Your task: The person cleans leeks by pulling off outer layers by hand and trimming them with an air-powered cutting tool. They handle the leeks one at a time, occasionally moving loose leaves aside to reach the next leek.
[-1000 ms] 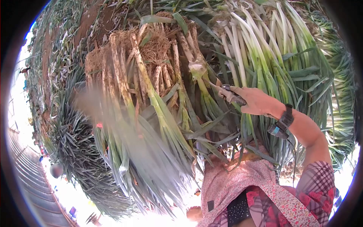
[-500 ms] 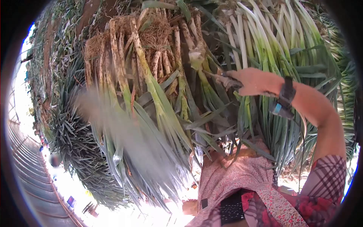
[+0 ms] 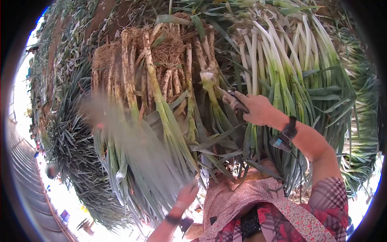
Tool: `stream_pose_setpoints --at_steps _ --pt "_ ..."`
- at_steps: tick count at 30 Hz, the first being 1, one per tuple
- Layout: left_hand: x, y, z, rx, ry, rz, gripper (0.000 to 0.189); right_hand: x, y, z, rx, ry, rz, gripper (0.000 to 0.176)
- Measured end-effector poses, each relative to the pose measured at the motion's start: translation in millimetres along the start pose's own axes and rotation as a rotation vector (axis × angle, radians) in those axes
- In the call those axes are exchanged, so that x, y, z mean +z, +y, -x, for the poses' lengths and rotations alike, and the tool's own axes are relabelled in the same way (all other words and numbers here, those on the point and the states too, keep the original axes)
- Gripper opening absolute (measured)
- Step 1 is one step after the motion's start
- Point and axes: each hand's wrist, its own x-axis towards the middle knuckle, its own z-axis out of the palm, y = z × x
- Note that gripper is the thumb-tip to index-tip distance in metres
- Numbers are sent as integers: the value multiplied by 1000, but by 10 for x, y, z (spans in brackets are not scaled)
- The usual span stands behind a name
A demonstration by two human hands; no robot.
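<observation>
Untrimmed leeks with brown roots and dirty stalks lie in a pile at left and centre, roots away from me, leaves towards me. My left hand is low in the view, its fingers closed at the leaf ends of a leek. A pale smear blurs the area beside it. My right hand grips what looks like a small dark-handled knife, pointing left towards a leek stalk with a pale, peeled-looking patch. Cleaned leeks with white stalks lie beyond the right hand.
Dense stacks of leeks stand at the left and far right. Loose leaves hang over the pile's near edge, by my patterned apron. Ribbed, curved sheeting runs along the far left.
My left hand has come into view at the leaf ends. My right hand, with the knife, has shifted down and slightly left in the picture. The view itself has moved a little.
</observation>
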Motion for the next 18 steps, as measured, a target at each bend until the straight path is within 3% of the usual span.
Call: stream_pose_setpoints --at_steps 1,2,3,4,5,7,9,11,13,15,17,18 --pt "29 310 -444 40 -15 -35 31 44 18 -6 6 -1 0 77" --pt "118 608 -901 263 143 140 29 86 68 -73 -1 102 -37 78" --pt "172 823 -1398 332 274 175 34 129 118 -116 -1 205 -74 79" --pt "318 877 -1937 411 627 -74 37 195 110 -120 5 202 -67 79" --pt "215 1162 -2244 291 651 57 44 247 69 -147 30 256 -66 79" --pt "269 1371 -2870 95 669 103 50 254 31 -109 59 318 -57 80" --pt "263 1473 -3036 57 682 93 51 211 -36 13 83 134 -80 80" --pt "253 1375 -3088 13 694 76 53 291 -21 107 24 140 -93 81" --pt "126 1216 -3113 124 447 216 49 268 -47 163 42 -12 -55 81" --pt "165 1118 -3073 213 455 299 45 289 -16 165 41 19 -88 82" --pt "104 1280 -2764 92 426 234 43 411 58 161 35 220 -186 82" --pt "105 1351 -2597 100 414 259 44 389 -1 232 36 217 -190 82"
